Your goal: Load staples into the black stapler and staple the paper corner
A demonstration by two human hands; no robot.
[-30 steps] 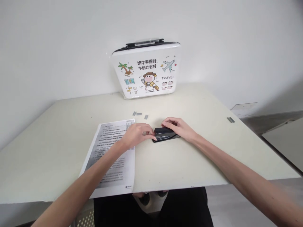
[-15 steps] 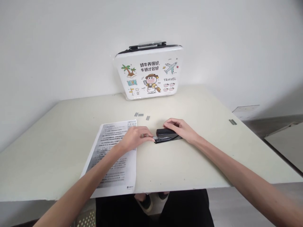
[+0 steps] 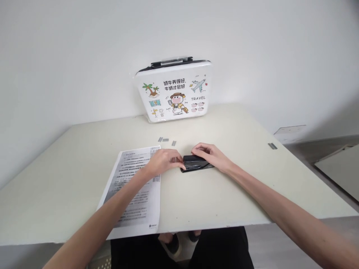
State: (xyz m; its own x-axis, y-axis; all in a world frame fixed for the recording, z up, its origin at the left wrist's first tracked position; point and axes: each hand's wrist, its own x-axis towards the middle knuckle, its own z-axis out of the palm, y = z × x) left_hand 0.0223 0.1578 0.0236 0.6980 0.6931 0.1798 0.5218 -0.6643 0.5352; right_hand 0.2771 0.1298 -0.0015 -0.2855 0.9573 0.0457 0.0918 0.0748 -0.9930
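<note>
A black stapler lies on the pale table with its front end to the left. My right hand is closed round its rear part, the thumb and fingers on the upper arm. At the front end, the fingertips of my left hand are pinched against the stapler's tip, hiding part of it. My left wrist and forearm pass over a printed sheet of paper beside the stapler. Beyond the hands lie three short grey staple strips: one at the left, a middle one and one at the right.
A white case with cartoon prints and a black handle stands against the wall at the back of the table. Another grey strip lies near the table's right edge. The front edge runs just above my legs.
My left hand has moved in against the stapler's front; the silver metal piece that stuck out there no longer shows. My right hand keeps its hold. The view has tilted slightly.
</note>
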